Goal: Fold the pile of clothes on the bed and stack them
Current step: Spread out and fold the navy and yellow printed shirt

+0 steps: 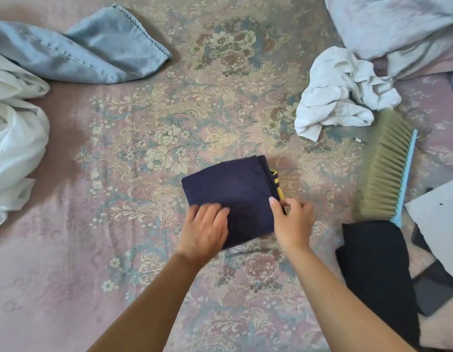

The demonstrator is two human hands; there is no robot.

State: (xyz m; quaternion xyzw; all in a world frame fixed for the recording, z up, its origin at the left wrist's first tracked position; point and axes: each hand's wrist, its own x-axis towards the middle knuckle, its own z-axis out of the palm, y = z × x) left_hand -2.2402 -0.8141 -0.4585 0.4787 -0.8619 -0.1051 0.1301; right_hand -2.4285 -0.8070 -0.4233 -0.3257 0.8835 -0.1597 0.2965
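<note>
A navy garment with yellow trim lies folded into a small square in the middle of the bed. My left hand rests flat on its near left part, fingers spread and slightly blurred. My right hand pinches the garment's near right edge between thumb and fingers. Light blue jeans lie crumpled at the far left. A crumpled white garment sits at the right. White shiny cloth is bunched at the left edge. A dark folded garment lies at the near right.
The floral pink bedspread covers the bed. A brush with a blue back lies at the right, bristles toward me. A pale grey sheet or pillow is at the far right. A grey flat board sits at the right edge.
</note>
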